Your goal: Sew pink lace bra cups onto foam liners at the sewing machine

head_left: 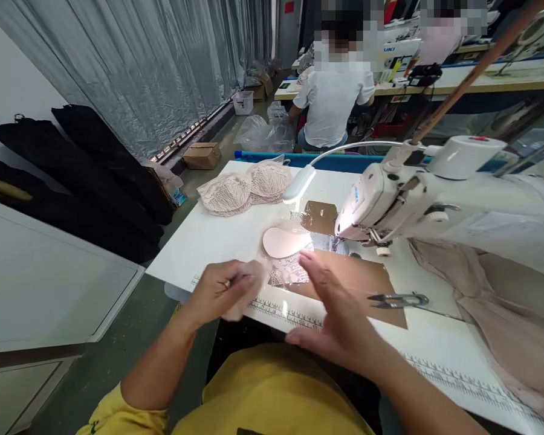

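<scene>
My left hand is closed on a thin piece of beige fabric at the table's front edge, the cloth hanging below the fingers. My right hand is open, thumb and fingers apart, over the front edge with nothing in it. Just beyond its fingertips lies a smooth pink bra cup on a piece of pale lace. To the right of them stands a white sewing machine, its needle area lit by a lamp. Thread snips rest on brown card.
Stacked lace bra cups sit at the table's back left. Beige fabric drapes over the right side, under the machine arm. Printed rulers run along the front edge. A co-worker in a white shirt sits beyond, near a cardboard box.
</scene>
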`<control>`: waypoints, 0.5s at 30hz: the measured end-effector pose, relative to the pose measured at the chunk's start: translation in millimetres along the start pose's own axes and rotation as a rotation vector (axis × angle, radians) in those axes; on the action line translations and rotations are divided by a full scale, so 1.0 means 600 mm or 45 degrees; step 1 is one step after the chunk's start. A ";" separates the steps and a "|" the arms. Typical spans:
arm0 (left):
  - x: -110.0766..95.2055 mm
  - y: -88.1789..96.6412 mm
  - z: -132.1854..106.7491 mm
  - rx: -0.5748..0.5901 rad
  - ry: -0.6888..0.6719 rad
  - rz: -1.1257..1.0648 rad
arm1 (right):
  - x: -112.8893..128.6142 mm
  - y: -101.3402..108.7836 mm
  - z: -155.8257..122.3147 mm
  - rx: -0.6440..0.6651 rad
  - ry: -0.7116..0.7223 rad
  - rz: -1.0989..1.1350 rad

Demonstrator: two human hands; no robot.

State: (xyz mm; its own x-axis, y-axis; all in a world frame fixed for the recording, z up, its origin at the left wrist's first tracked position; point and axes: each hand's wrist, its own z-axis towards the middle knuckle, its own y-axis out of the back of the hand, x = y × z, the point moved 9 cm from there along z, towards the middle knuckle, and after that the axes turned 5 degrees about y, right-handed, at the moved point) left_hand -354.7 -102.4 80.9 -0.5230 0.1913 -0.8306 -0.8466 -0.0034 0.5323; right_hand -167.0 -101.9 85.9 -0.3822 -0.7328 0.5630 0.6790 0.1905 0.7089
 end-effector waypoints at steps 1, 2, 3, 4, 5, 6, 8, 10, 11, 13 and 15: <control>-0.022 -0.024 0.005 0.089 -0.030 -0.053 | 0.018 -0.007 0.005 -0.032 0.045 0.065; -0.040 -0.047 0.010 0.175 -0.047 -0.124 | 0.027 -0.013 0.008 -0.073 0.051 0.121; -0.055 -0.067 0.014 0.252 -0.046 -0.205 | 0.026 -0.014 0.008 -0.140 0.024 0.171; -0.065 -0.085 0.019 0.325 -0.028 -0.289 | 0.015 -0.014 0.005 -0.210 -0.037 0.232; -0.072 -0.101 0.023 0.395 0.002 -0.367 | -0.002 -0.013 -0.002 -0.271 -0.127 0.303; -0.076 -0.116 0.028 0.455 0.036 -0.430 | -0.024 -0.014 -0.011 -0.317 -0.230 0.388; -0.078 -0.140 0.039 0.544 0.093 -0.506 | -0.066 -0.019 -0.034 -0.371 -0.442 0.597; -0.076 -0.160 0.054 0.588 0.112 -0.532 | -0.092 -0.029 -0.055 -0.401 -0.593 0.850; -0.073 -0.171 0.063 0.599 0.111 -0.522 | -0.098 -0.035 -0.064 -0.416 -0.642 0.989; -0.068 -0.189 0.081 0.597 0.067 -0.434 | -0.100 -0.052 -0.079 -0.412 -0.716 1.287; -0.066 -0.197 0.097 0.511 -0.068 -0.195 | -0.096 -0.068 -0.097 -0.352 -0.789 1.541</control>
State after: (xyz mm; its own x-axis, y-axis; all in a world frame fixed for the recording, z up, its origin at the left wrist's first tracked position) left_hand -227.8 -52.3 60.4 -0.3792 0.2106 -0.9011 -0.8030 0.4089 0.4335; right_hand -136.0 -105.4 -0.4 0.3636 0.2140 0.9067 0.8571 0.3045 -0.4156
